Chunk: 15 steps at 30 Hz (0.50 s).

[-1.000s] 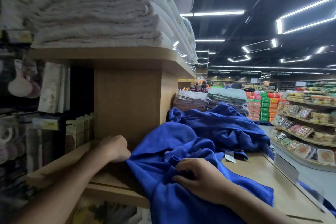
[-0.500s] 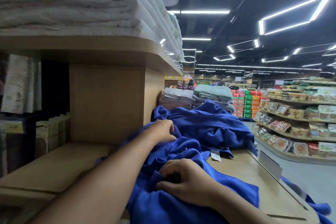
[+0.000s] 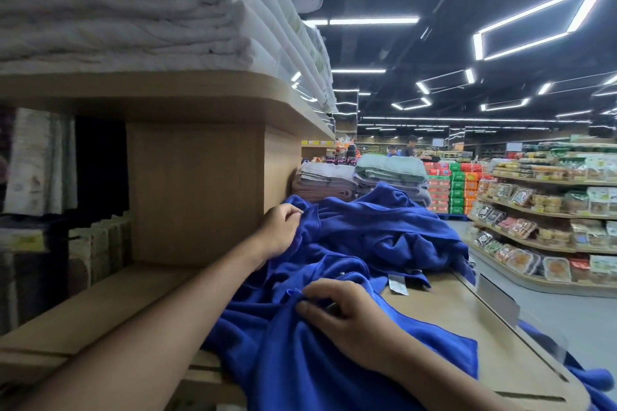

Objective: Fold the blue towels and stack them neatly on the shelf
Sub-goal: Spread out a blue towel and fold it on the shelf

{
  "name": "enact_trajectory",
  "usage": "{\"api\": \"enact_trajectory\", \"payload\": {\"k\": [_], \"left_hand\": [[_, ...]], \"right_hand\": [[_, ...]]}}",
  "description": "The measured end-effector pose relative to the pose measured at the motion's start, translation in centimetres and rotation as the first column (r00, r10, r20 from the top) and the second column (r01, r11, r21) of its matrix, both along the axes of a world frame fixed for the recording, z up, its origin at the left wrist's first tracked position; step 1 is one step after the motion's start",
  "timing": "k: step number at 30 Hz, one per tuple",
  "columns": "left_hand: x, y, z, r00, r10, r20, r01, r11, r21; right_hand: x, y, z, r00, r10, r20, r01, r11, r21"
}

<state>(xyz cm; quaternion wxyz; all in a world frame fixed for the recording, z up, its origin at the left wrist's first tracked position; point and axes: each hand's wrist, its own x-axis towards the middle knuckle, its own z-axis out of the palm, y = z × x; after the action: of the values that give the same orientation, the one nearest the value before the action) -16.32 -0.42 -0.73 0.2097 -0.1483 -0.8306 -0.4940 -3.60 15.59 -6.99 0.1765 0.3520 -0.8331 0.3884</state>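
A heap of crumpled blue towels (image 3: 384, 233) lies unfolded across the wooden shelf (image 3: 467, 317). My left hand (image 3: 278, 228) reaches far forward along the wooden upright and grips an edge of blue cloth at the back left of the heap. My right hand (image 3: 340, 314) is nearer to me, fingers curled and pinching a fold of the nearest blue towel (image 3: 300, 360). A white label (image 3: 397, 284) hangs from one towel. More blue cloth (image 3: 587, 374) droops over the shelf's right edge.
White folded linens (image 3: 133, 10) are stacked on the shelf above. Folded grey and green towels (image 3: 377, 173) sit behind the blue heap. A wooden upright (image 3: 200, 193) stands at left. Food shelves (image 3: 541, 210) line the aisle on the right; people stand far off.
My left hand moved from the near left side of the shelf forward to the back of the heap and took hold of blue cloth. My right hand stayed on the near towel.
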Motion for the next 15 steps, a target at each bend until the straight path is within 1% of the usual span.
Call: {"api": "enact_trajectory", "payload": {"k": [1,3,5,7,9,13,15], "left_hand": [[1.4,0.0,0.2,0.998,-0.059,-0.005,0.059,0.994,0.094],[4.5,0.0,-0.1,0.98,-0.199,0.006,0.193,0.956,0.222],[7.3,0.1,-0.8,0.947,-0.319,0.023,0.3,0.91,0.285],[9.3,0.2,-1.7,0.916,-0.396,0.061,0.356,0.876,0.325],[10.5,0.1,-2.5,0.901,-0.423,0.093,0.367,0.858,0.359],[11.4,-0.1,-3.2,0.907,-0.407,0.111,0.325,0.841,0.432],[11.5,-0.1,-3.4,0.921,-0.373,0.11,0.293,0.852,0.434]], "right_hand": [[0.0,0.0,-0.1,1.0,-0.015,-0.021,0.014,0.998,-0.063],[-0.1,0.1,-0.1,0.998,-0.047,-0.04,0.038,0.982,-0.186],[-0.2,0.2,0.1,0.996,-0.072,-0.045,0.056,0.956,-0.288],[-0.4,0.5,0.4,0.992,-0.112,-0.064,0.079,0.922,-0.378],[-0.5,0.9,0.7,0.987,-0.149,-0.064,0.107,0.894,-0.436],[-0.2,0.8,0.8,0.989,-0.144,-0.043,0.112,0.896,-0.431],[-0.1,0.7,0.7,0.984,-0.17,-0.06,0.126,0.887,-0.445]]}}
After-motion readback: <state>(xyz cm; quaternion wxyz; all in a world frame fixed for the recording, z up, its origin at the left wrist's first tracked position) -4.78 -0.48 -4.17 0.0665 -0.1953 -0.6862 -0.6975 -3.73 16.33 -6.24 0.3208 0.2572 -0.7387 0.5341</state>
